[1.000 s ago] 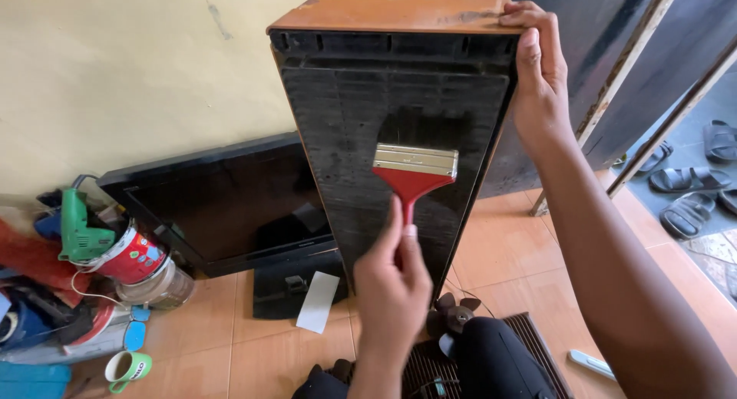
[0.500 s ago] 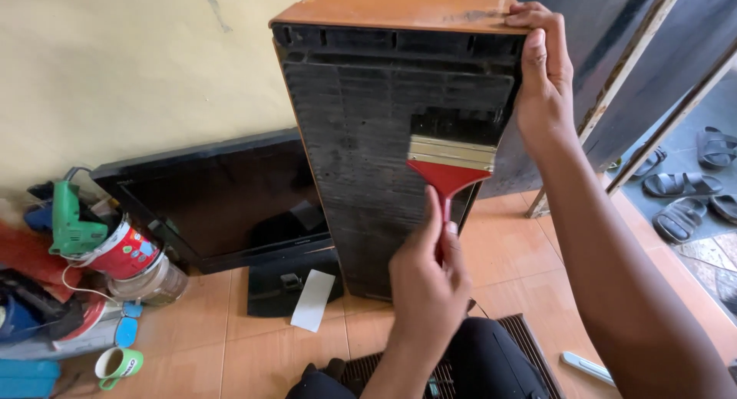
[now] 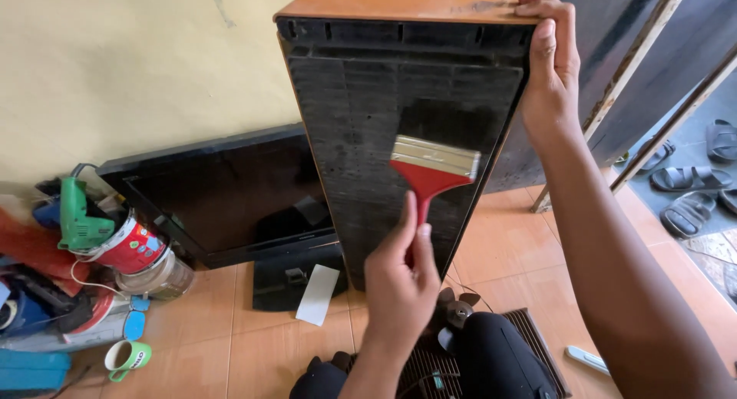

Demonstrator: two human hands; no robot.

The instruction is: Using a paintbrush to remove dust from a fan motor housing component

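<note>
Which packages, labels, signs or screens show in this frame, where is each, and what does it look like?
Flat screen: leans on the yellow wall, left of the upright panel; wide, black, switched off.
Tin can: floor, lower left of the screen; round, red and white printed wrap with blue patches.
Mug: floor, bottom left; white with green print and handle.
White card: floor by the screen's stand; blank rectangle.

Pretty bright, soft daylight coming in from the doorway right of the black panel (image 3: pixel 399 138). Shadows are weak, focus sharp, slight wide-angle stretch at the edges.
</note>
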